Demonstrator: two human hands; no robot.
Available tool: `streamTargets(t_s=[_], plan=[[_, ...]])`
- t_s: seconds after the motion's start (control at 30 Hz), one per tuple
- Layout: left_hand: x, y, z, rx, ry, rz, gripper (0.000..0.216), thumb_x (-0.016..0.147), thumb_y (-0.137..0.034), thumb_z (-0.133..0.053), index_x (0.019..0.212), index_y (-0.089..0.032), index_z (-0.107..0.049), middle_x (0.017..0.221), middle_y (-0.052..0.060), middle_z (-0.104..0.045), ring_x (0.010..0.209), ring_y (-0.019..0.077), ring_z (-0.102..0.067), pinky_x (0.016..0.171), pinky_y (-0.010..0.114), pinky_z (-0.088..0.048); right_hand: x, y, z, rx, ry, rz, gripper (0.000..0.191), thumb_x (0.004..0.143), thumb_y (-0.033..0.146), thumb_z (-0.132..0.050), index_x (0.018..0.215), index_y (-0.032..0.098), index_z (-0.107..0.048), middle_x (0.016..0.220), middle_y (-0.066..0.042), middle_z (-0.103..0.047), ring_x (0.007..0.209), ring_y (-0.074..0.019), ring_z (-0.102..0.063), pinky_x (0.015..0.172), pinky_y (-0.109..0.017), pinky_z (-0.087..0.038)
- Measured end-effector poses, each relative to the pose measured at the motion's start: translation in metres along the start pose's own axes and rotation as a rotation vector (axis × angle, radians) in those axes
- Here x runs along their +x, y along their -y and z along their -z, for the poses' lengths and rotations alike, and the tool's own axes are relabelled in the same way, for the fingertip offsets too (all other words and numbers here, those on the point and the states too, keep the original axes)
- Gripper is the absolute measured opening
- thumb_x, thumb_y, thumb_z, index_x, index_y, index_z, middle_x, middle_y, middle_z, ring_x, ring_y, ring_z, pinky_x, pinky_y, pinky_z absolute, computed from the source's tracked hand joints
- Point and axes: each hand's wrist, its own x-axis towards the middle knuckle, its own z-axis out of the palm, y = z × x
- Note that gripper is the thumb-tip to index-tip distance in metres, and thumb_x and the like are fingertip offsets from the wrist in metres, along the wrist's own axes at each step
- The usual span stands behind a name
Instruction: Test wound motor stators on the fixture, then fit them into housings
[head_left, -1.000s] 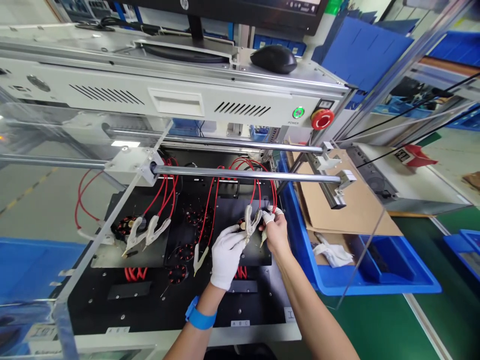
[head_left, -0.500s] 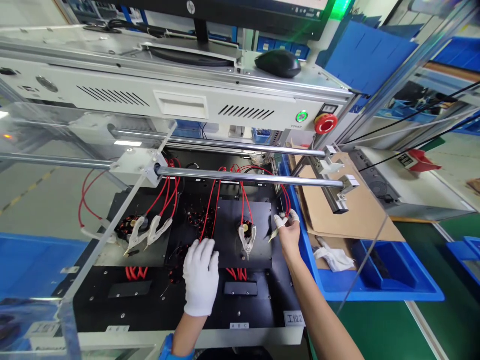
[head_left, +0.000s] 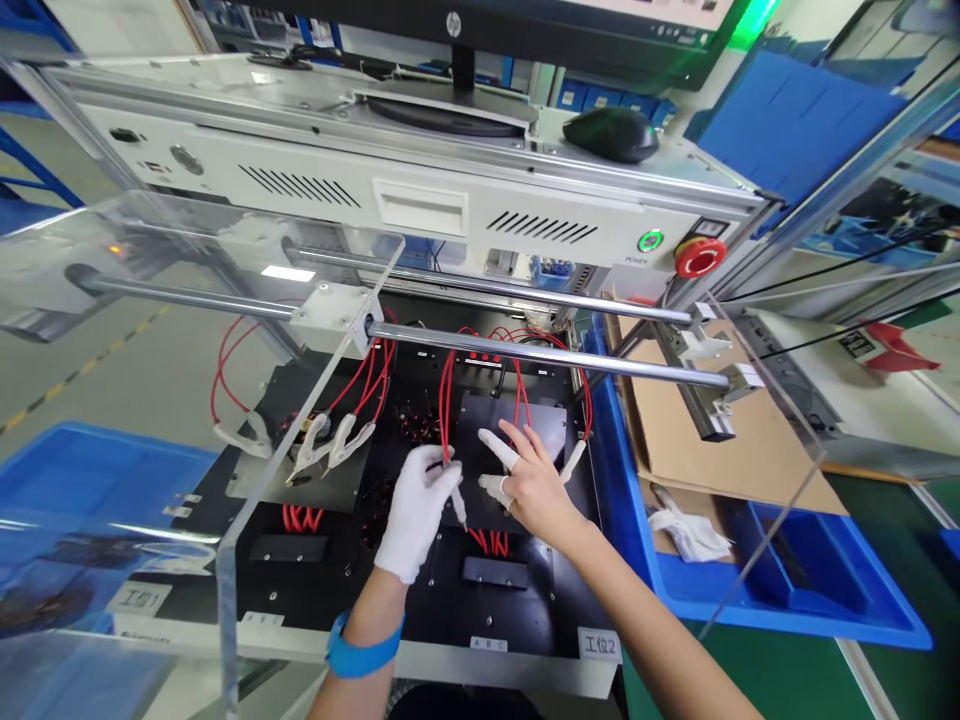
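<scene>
My left hand (head_left: 418, 510), in a white glove, pinches a white-sleeved test clip (head_left: 457, 505) on red wires, its tip pointing down near the plate's left edge. Over the right black plate (head_left: 551, 415) is my right hand (head_left: 529, 487), bare except for white finger covers. Its thumb and index finger are apart, and the hand hides the wound coil and clip beneath. Another white clip (head_left: 574, 460) lies by the plate's right edge. On the left plate (head_left: 345, 490), two white clips (head_left: 349, 443) sit at a copper-wound part, with a third clip (head_left: 244, 438) further left.
Metal rails (head_left: 555, 355) and a clear acrylic cover (head_left: 247, 500) span the fixture. An emergency stop button (head_left: 700, 257) is on the white panel. At right, a blue tray (head_left: 862, 610) holds cardboard (head_left: 712, 430) and a white glove (head_left: 690, 532). Dark wound coils (head_left: 416, 425) lie between the plates.
My right hand has left the right-hand clip and moved left over the plate. My left hand has taken hold of a clip on red wires. The view has shifted.
</scene>
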Motion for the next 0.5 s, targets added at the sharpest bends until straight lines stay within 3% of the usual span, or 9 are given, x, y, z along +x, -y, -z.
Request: streamTargets(t_s=[0.07, 0.17, 0.3, 0.5], plan=[[0.009, -0.005, -0.008, -0.199, -0.079, 0.008, 0.032, 0.068, -0.03, -0.064, 0.093, -0.018, -0.049, 0.098, 0.005, -0.058, 0.084, 0.0182, -0.063, 0.079, 0.041, -0.052, 0.004, -0.002, -0.004, -0.016, 0.027, 0.006, 0.012, 0.063, 0.007, -0.061, 0.058, 0.017, -0.066, 0.143, -0.005, -0.027, 0.134, -0.0293, -0.006, 0.108, -0.051, -0.01], [0.021, -0.005, -0.015, -0.299, -0.172, 0.019, 0.033, 0.066, -0.026, -0.066, 0.092, -0.018, -0.046, 0.091, 0.002, -0.057, 0.075, 0.0145, -0.063, 0.074, 0.041, -0.054, 0.005, -0.003, -0.007, -0.006, 0.033, -0.005, 0.009, 0.065, 0.011, -0.062, 0.064, 0.018, -0.068, 0.142, -0.004, -0.029, 0.134, -0.0288, -0.008, 0.107, -0.053, -0.011], [0.027, 0.001, -0.017, -0.282, -0.24, 0.008, 0.035, 0.064, -0.022, -0.066, 0.092, -0.019, -0.046, 0.089, 0.001, -0.058, 0.075, 0.0132, -0.063, 0.073, 0.038, -0.054, 0.005, -0.001, -0.006, 0.006, 0.016, -0.026, 0.011, 0.069, 0.015, -0.062, 0.074, 0.022, -0.069, 0.141, -0.002, -0.033, 0.133, -0.029, -0.013, 0.107, -0.054, -0.013], [0.03, 0.008, -0.018, -0.172, -0.257, -0.002, 0.04, 0.063, -0.025, -0.069, 0.096, -0.019, -0.046, 0.093, 0.004, -0.058, 0.08, 0.0148, -0.062, 0.076, 0.039, -0.053, 0.008, 0.001, -0.007, -0.034, 0.017, -0.017, 0.006, 0.069, 0.017, -0.062, 0.068, 0.02, -0.068, 0.141, -0.003, -0.033, 0.133, -0.029, -0.014, 0.107, -0.053, -0.014]])
